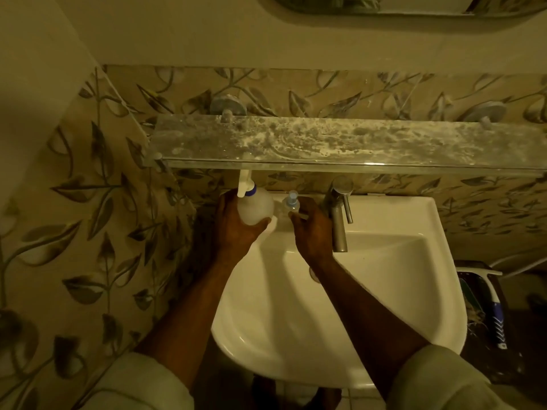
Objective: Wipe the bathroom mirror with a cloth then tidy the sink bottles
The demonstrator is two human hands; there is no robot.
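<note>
My left hand (233, 229) grips a white spray bottle (254, 207) with a white trigger and blue collar, at the back left corner of the white sink (384, 261). Just to its right stands a small clear pump bottle (291, 204) with a pale blue top. My right hand (310, 232) curls around that small bottle from the right, fingers touching it. The mirror (414, 4) shows only as its lower edge at the top of the view. No cloth is visible.
A dusty, stained glass shelf (340, 143) hangs above the sink, its front edge right over the bottles. A steel tap (339, 214) stands just right of my right hand. A blue-and-white brush (494, 309) lies on a dark stand at the right.
</note>
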